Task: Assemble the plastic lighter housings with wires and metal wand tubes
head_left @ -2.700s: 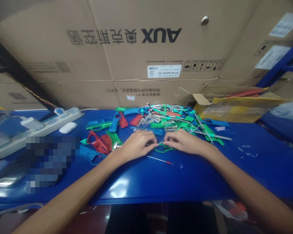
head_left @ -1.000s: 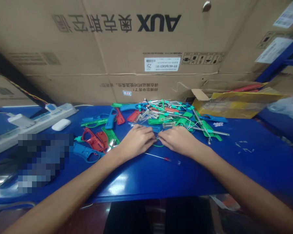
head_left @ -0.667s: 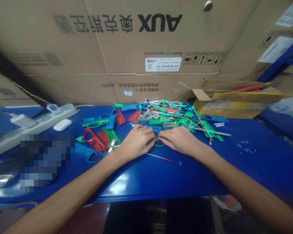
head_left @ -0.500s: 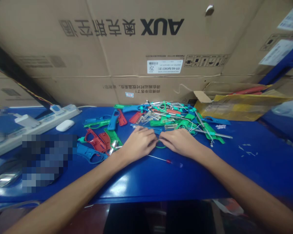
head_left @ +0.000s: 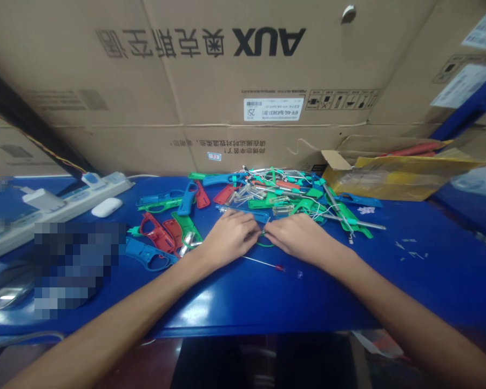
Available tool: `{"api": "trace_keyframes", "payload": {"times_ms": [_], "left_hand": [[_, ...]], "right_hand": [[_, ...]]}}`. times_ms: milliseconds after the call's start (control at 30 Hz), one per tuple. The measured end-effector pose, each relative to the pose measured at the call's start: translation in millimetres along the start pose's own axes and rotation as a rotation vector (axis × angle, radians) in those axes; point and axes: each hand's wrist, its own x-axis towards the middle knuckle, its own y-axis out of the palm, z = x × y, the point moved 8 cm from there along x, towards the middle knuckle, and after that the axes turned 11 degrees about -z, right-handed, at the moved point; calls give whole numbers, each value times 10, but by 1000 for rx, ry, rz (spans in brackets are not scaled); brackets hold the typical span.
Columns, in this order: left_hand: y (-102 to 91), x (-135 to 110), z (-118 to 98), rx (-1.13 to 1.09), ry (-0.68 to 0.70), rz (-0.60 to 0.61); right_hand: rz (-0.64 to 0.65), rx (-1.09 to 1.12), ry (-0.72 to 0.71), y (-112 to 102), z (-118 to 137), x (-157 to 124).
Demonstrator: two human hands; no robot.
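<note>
My left hand and my right hand meet over the middle of the blue table, both with fingers pinched together. Between the fingertips is something small, mostly hidden; a green curved plastic edge shows just below them. A blue plastic piece lies right behind the hands. Under the left hand a thin metal rod with a red part at its end points right across the table. Beyond the hands is a heap of green casing pieces, metal tubes and thin white wires.
Blue and red handle-shaped shells lie at left, near a white power strip and a white case. An open carton stands back right. Small clear bits lie at right. Large cardboard walls the back.
Both hands stay almost in place, with slight finger movement. A thin pale tip now shows above the right fingertips. The things on the table look unmoved.
</note>
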Motion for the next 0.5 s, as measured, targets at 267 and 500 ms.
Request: {"api": "trace_keyframes", "payload": {"times_ms": [267, 500], "left_hand": [[-36, -3, -24, -38, 27, 7], [-36, -7, -25, -42, 28, 12]], "right_hand": [[-24, -47, -49, 41, 27, 9], [-39, -76, -93, 2, 69, 3]]}}
